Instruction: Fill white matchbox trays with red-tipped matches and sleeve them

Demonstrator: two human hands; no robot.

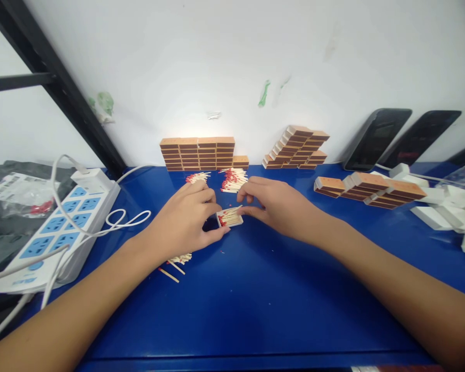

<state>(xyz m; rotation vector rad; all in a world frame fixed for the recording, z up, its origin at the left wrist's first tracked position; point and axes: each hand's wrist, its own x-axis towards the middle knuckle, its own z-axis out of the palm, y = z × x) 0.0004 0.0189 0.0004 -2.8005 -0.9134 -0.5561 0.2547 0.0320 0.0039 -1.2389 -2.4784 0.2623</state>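
Small white matchbox tray (230, 218) — full of red-tipped matches (228, 215).

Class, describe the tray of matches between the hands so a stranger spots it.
On the blue table, look between the left hand and right hand. The small white tray there holds red-tipped matches, unlike the loose piles behind it.

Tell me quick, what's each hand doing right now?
Left hand: closed, holding the matchbox tray.
Right hand: fingertips pinched on matches in that tray.
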